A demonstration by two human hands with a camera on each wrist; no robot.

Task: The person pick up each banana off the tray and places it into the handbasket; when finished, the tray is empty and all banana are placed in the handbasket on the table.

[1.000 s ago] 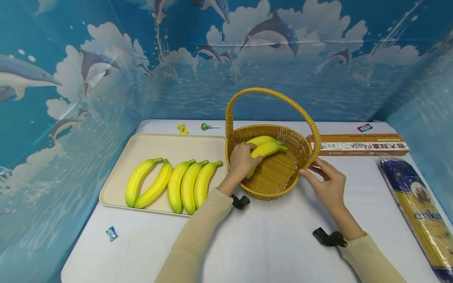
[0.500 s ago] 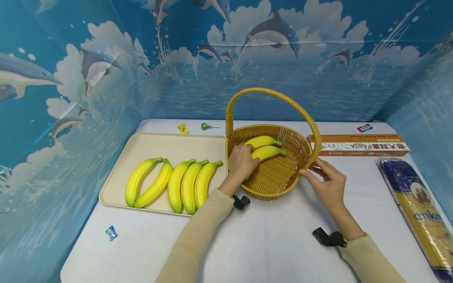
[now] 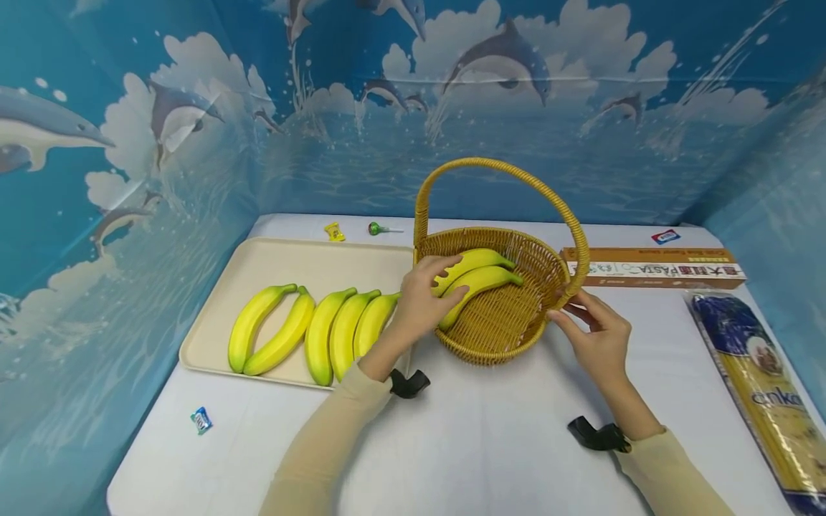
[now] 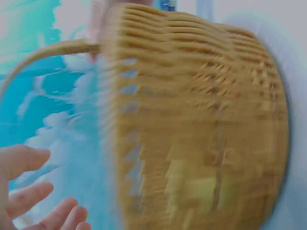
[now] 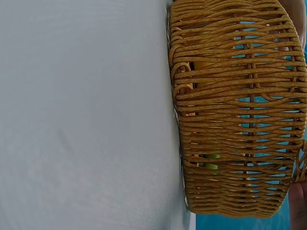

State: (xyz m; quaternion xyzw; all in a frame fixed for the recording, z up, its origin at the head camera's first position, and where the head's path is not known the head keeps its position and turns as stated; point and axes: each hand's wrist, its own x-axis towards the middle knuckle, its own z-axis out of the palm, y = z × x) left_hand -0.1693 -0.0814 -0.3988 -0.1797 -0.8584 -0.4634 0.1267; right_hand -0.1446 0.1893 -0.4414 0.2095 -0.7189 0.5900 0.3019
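A brown wicker basket [image 3: 500, 319] with a tall arched handle stands on the table. Inside it lie two yellow bananas side by side, a front banana [image 3: 484, 279] and a back banana [image 3: 479, 258]. Over the basket's left rim is my left hand [image 3: 419, 301], fingers spread and holding nothing; the left wrist view shows its fingers apart beside the basket's woven wall [image 4: 192, 120]. At the opposite side, my right hand [image 3: 598, 333] pinches the basket's rim by the foot of the handle. The right wrist view is filled largely by the basket wall [image 5: 235, 110].
Left of the basket, a beige tray [image 3: 310, 261] holds several bananas [image 3: 325, 337]. A yellow candy [image 3: 334, 231] and a lollipop [image 3: 381, 228] lie behind it, a blue candy [image 3: 201, 420] in front. At right are a pasta box [image 3: 652, 268], a red-blue candy [image 3: 665, 236] and a spaghetti bag [image 3: 761, 387].
My left hand has let go of the front banana in the basket and drawn back left, its fingers spreading. My right hand stays at the rim.
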